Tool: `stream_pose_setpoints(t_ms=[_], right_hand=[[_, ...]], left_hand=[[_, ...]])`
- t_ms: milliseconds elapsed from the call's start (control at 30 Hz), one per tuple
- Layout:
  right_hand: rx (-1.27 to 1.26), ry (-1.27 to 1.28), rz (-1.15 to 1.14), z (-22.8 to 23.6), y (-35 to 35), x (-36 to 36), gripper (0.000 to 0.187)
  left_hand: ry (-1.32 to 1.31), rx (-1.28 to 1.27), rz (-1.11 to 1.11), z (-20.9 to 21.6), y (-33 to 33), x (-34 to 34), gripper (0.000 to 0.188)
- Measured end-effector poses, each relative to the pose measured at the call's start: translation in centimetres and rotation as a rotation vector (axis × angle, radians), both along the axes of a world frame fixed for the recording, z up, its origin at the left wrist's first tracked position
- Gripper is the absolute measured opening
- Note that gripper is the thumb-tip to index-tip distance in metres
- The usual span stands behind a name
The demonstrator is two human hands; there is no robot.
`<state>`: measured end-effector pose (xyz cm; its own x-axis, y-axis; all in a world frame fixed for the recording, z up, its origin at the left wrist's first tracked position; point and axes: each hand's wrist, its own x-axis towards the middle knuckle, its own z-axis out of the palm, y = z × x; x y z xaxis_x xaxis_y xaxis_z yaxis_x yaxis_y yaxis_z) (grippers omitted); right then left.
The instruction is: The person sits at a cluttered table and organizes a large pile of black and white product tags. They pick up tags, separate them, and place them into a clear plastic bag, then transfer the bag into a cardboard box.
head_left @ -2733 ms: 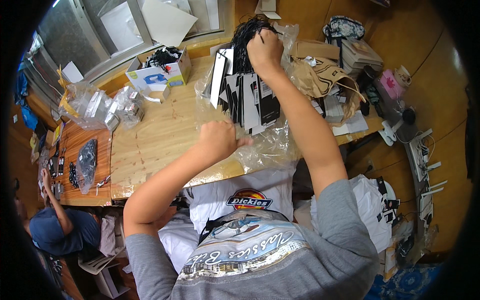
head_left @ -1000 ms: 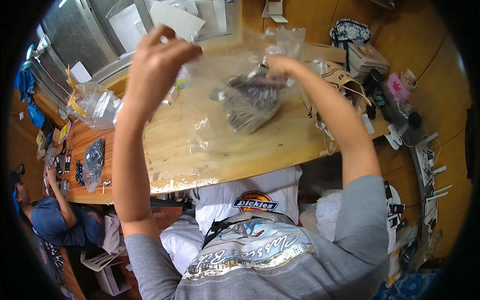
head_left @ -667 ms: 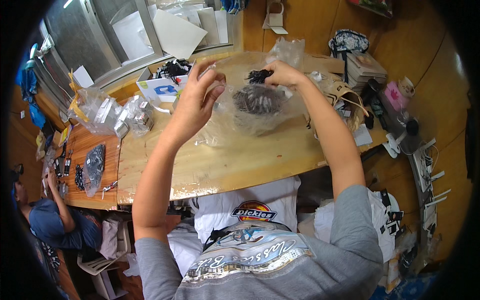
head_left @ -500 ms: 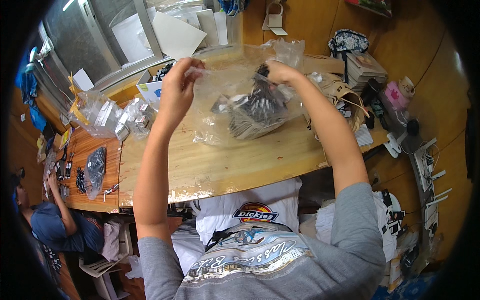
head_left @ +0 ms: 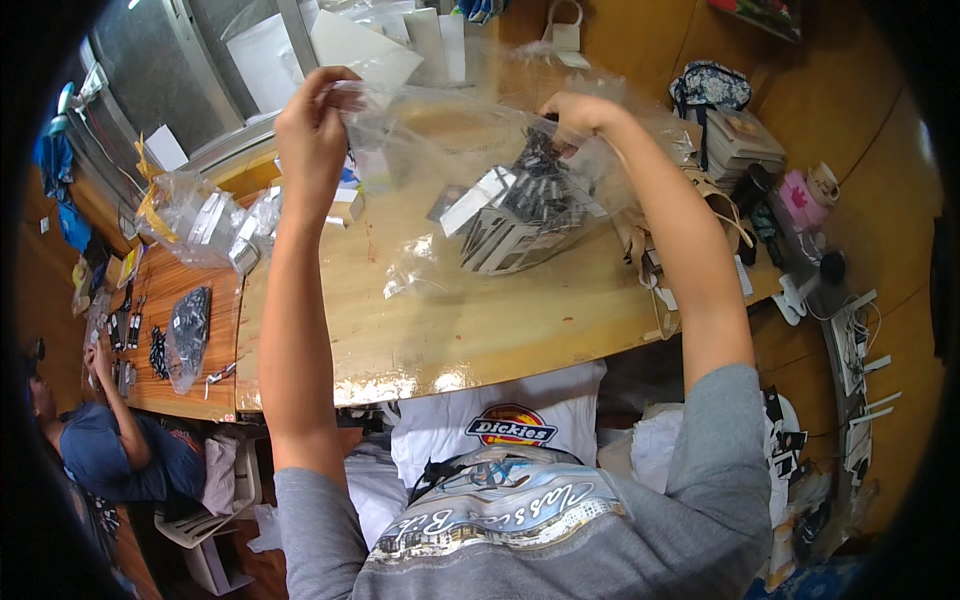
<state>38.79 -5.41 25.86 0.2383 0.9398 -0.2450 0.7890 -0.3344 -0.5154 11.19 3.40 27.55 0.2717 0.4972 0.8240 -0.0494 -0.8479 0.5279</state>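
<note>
My left hand (head_left: pixel 312 125) is closed on the rim of a large clear plastic bag (head_left: pixel 425 115), pulling its mouth wide on the left. On the other side my right hand (head_left: pixel 585 118) reaches to the bag's mouth, fingers closed round the top of a bunch of thin black strands (head_left: pixel 540 165), possibly cables. The bunch hangs inside the bag with its shiny ends fanned downward. Below and beside it lie several small flat white and grey boxes (head_left: pixel 500 245), seen through the plastic. The bag's bottom is at the wooden tabletop (head_left: pixel 470 330).
Left on the table stand a clear bag of small boxes (head_left: pixel 205 235) and a bag of black items (head_left: pixel 188 335). A co-worker (head_left: pixel 110 445) sits at the far left. To the right are a beige bag (head_left: pixel 715 195), stacked books (head_left: pixel 745 140) and a pink box (head_left: pixel 798 200).
My left hand has moved up and left, stretching the bag's mouth wider. My right hand has shifted slightly up and right with the black bunch. White boxes inside the bag show more clearly.
</note>
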Motion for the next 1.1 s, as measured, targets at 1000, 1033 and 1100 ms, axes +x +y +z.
stream_pose_setpoints(t_ms=[1000, 1033, 1100], right_hand=[[0.459, 0.219, -0.288, -15.4, -15.3, -0.4, 0.098], [0.639, 0.406, -0.218, -16.1, -13.1, -0.9, 0.097], [0.905, 0.767, -0.201, -17.6, -9.2, -0.6, 0.09]], left_hand=[[-0.166, -0.025, -0.104, 3.9, 1.6, 5.1, 0.023], [-0.193, -0.031, -0.133, 4.1, 1.0, 5.5, 0.029], [-0.194, -0.092, -0.191, 5.0, -1.5, 6.8, 0.03]])
